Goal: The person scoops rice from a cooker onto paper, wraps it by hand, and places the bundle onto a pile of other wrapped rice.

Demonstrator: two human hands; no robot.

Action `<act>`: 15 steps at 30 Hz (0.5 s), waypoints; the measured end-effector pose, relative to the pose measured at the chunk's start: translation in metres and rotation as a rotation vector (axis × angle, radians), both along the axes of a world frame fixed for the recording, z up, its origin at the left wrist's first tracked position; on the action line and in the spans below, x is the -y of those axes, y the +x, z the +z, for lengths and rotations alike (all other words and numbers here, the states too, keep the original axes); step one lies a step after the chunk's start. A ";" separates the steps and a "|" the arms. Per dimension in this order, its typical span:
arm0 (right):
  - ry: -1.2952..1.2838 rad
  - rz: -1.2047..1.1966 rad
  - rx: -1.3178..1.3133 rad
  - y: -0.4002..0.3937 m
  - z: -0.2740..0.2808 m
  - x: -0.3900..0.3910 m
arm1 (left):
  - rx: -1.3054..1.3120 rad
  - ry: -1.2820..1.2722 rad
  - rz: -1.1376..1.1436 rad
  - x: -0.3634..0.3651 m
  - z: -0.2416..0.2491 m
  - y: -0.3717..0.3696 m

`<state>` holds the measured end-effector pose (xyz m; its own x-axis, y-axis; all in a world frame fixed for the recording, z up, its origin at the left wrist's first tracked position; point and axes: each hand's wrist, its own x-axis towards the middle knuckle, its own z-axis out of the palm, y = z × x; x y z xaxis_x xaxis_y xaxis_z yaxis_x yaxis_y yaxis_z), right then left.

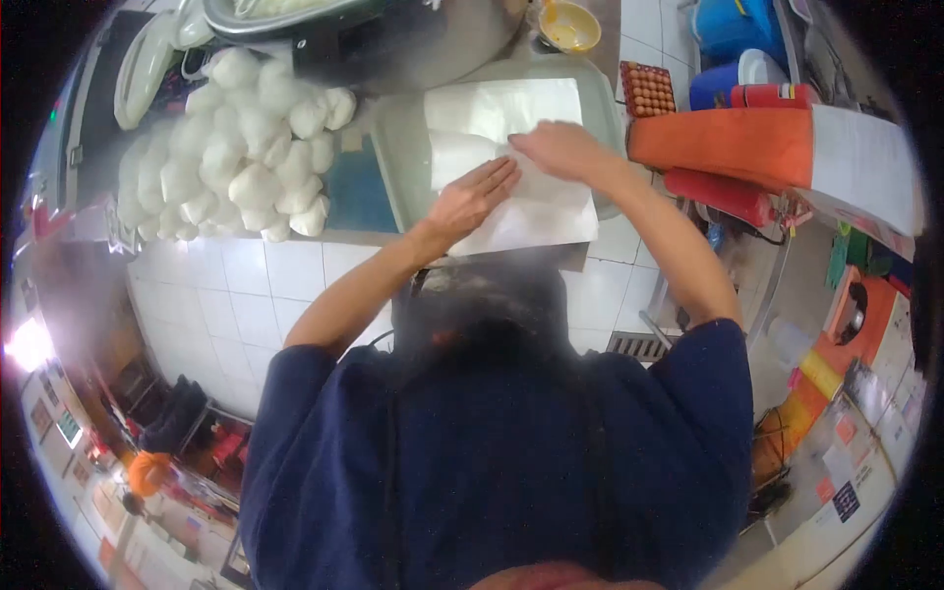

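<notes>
A thin white sheet point(536, 211), which looks like paper, lies folded or layered over a pale tray point(403, 157) and hangs past its near edge. My left hand point(479, 197) rests on the sheet with its fingers stretched out and held side by side. Close by on the right, my right hand point(560, 150) has its fingers curled together and pinches the sheet near its middle. The fingertips of both hands almost meet. Whether anything lies under the sheet is hidden.
Left of the tray is a blue board point(356, 187) and a heap of white rounded bundles point(226, 147). A large metal pot point(413, 49) stands behind. A yellow-rimmed bowl point(570, 27) is at the back. An egg tray point(649, 88) and an orange box point(723, 147) are right.
</notes>
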<state>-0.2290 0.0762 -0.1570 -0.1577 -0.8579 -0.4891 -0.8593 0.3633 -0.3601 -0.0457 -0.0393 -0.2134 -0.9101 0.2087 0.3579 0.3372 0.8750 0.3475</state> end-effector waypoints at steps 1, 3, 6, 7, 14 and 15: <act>0.088 -0.076 -0.019 0.019 0.017 -0.004 | 0.029 0.029 0.008 0.001 -0.005 -0.001; -0.258 -0.071 -0.209 0.059 -0.027 -0.035 | 0.032 0.063 0.029 0.005 -0.011 0.000; -0.657 -0.110 -0.404 0.081 -0.043 -0.051 | 0.162 0.195 -0.142 0.022 -0.004 0.018; -0.676 -0.160 -0.420 0.087 -0.044 -0.054 | -0.011 0.119 -0.165 0.024 0.010 0.021; -0.722 -0.310 -0.331 0.087 -0.072 -0.116 | 0.028 0.079 -0.101 0.045 -0.015 0.019; -0.697 -0.308 -0.319 0.082 -0.075 -0.119 | 0.020 0.083 -0.120 0.053 -0.023 0.026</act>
<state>-0.1473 0.1949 -0.2317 -0.4765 -0.8437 0.2471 -0.8568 0.3827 -0.3455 -0.0200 -0.0927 -0.2369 -0.8873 0.2874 0.3608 0.4305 0.7967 0.4242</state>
